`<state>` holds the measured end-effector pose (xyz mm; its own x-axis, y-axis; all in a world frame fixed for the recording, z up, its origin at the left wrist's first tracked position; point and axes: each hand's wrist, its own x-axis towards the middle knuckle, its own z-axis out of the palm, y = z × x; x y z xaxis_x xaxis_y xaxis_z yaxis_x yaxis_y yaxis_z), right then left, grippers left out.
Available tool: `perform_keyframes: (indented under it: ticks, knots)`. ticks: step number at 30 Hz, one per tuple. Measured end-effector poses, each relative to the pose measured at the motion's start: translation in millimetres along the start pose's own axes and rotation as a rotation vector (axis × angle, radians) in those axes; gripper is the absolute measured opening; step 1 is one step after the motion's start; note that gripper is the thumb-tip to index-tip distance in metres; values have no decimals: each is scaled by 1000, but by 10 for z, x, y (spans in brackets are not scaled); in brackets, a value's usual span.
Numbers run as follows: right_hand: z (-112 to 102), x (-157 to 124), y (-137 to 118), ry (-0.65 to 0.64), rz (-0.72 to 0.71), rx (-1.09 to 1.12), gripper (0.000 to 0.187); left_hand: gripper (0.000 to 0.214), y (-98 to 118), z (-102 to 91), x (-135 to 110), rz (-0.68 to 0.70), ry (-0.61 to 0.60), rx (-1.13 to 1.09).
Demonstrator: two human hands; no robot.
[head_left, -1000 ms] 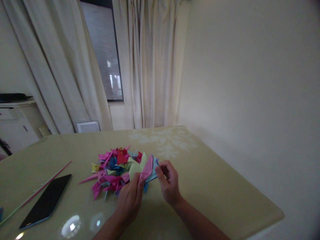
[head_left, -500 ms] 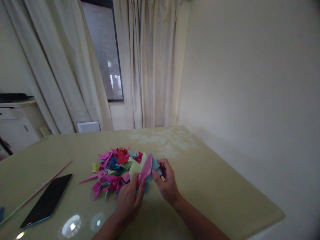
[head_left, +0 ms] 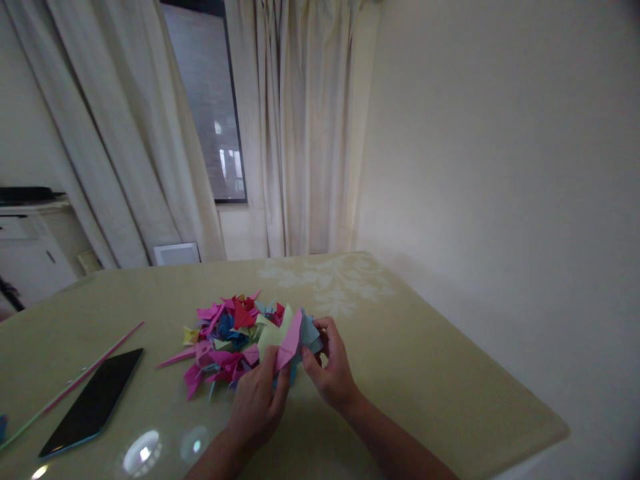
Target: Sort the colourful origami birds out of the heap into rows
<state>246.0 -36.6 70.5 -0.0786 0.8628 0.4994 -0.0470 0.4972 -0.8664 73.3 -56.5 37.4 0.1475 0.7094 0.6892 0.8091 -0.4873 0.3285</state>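
My left hand (head_left: 259, 399) pinches a pink folded-paper piece (head_left: 290, 343) between thumb and fingers. My right hand (head_left: 334, 373) grips a light blue folded-paper piece (head_left: 311, 335) at its right side, thumb in front. The two pieces touch or overlap; whether they are joined I cannot tell. Just left of them sits pale green folded paper (head_left: 271, 335), partly behind my left fingers. A heap of origami (head_left: 231, 329) in pink, red, blue, yellow and green lies on the table beyond my left hand.
A black phone or tablet (head_left: 95, 400) lies on the table (head_left: 430, 373) at the left. Beside it stretches a thin pink and green stick (head_left: 80, 378). A small blue bit (head_left: 3, 427) shows at the left edge. Wall (head_left: 500, 200) borders the table's right side; curtains (head_left: 315, 133) hang behind.
The pink piece has turned slightly between my hands, and the light blue piece shows more of its face. My right thumb has shifted a little left and down. The heap looks unchanged.
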Motion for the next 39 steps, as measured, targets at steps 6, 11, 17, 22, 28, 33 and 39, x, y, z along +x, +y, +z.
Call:
perform_keyframes:
  ticks: [6, 11, 17, 22, 28, 33, 39]
  knots:
    - [20, 16, 56, 58, -35, -78, 22, 41, -72, 64, -26, -37, 34, -35]
    - [42, 26, 79, 195, -62, -154, 25, 34, -81, 119, -52, -150, -32, -134]
    - [22, 25, 61, 219, -136, -182, 21, 35, -74, 163, -86, -216, -92, -229]
    - [-5, 56, 50, 243, -185, -222, 15, 38, -50, 146, -93, -236, -174, -271]
    - [-117, 136, 30, 287, -226, -236, 15, 42, -82, 181, -110, -236, -171, -263]
    - [-176, 158, 19, 250, -297, -236, 8, 41, -79, 168, -99, -243, -196, -258]
    - [-72, 109, 13, 237, -322, -232, 13, 41, -13, 166, -110, -270, -149, -307]
